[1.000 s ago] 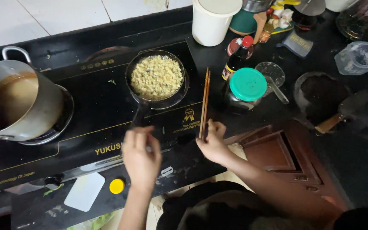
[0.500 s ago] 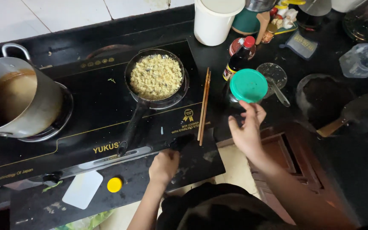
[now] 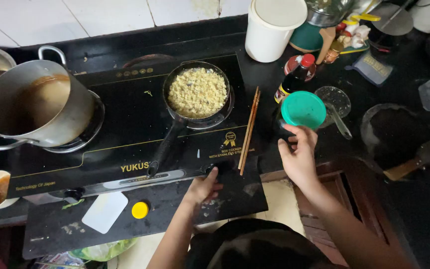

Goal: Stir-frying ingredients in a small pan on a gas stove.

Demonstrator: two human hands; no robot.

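The left hand [image 3: 202, 188], loosely curled and holding nothing, is pressed on the cooktop's near edge [image 3: 140, 174]. Right of it, the right hand [image 3: 298, 152] is closed around the green-lidded jar [image 3: 302, 110]; the chopsticks [image 3: 249, 130] could be knocked, or the untended noodle pan [image 3: 197, 93] scorched.

On a dark cooktop: one frying pan [image 3: 198, 92] of noodles, one steel pot [image 3: 36, 107], two chopsticks [image 3: 249, 130], one green-lidded jar [image 3: 302, 110], one sauce bottle [image 3: 295, 77], one white canister [image 3: 273, 27], two hands.

Black counter [image 3: 284, 74] under cooktop [image 3: 125, 134], jars.
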